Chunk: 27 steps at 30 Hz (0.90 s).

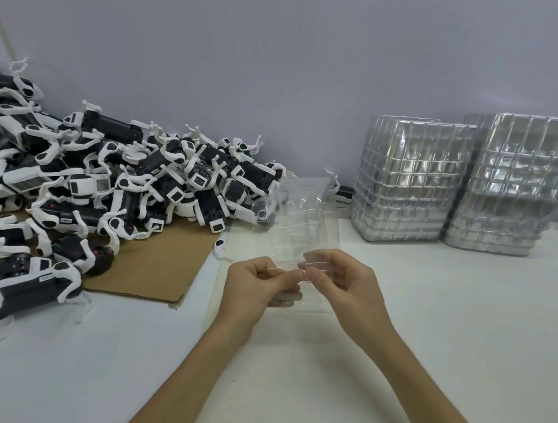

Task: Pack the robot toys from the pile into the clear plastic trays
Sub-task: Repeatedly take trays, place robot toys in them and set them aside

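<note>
While the left hand (252,284) and right hand (342,283) both pinch the near edge of one clear tray (304,221), fingers (283,275) clamped on the thin plastic and the tray raised and tilted above the surface (430,330), the step looks like prising its layers apart, though whether it is a hinged lid or two nested trays I cannot tell. Doing it well likely means sliding the thumbs against each other to split the edge, gently so the plastic does not crease. It should then lie flat beside the pile (119,174) of toys, well apart from the stacks (411,180).
</note>
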Each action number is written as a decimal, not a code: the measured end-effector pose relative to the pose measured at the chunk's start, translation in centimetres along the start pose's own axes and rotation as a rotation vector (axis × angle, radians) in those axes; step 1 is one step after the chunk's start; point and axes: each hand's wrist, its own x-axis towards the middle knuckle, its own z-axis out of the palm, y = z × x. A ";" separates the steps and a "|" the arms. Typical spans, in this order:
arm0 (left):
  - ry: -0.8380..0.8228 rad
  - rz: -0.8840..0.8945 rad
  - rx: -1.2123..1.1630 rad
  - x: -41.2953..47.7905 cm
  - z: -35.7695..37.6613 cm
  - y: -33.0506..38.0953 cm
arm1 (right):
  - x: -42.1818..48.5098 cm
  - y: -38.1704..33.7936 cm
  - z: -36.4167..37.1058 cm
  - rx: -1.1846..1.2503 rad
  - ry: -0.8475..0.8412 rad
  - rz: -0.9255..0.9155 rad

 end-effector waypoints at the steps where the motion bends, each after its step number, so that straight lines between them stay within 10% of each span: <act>1: 0.009 0.017 0.016 0.1 0.0 -0.1 | 0.0 0.0 -0.1 0.005 0.007 -0.004; 11: -0.036 0.089 -0.043 0.4 -0.3 0.4 | 0.5 -0.9 -1.3 0.009 0.201 -0.115; 18: 0.374 0.016 -0.421 2.1 -5.1 1.2 | 1.1 -1.5 -5.1 -0.089 0.553 -0.155; 23: 0.491 -0.083 -0.694 2.3 -7.4 1.3 | 1.0 0.1 -5.9 -0.897 0.429 -0.170; 27: 0.461 -0.107 -0.768 1.9 -6.6 0.8 | 0.7 1.2 -5.1 -1.083 -0.039 -0.005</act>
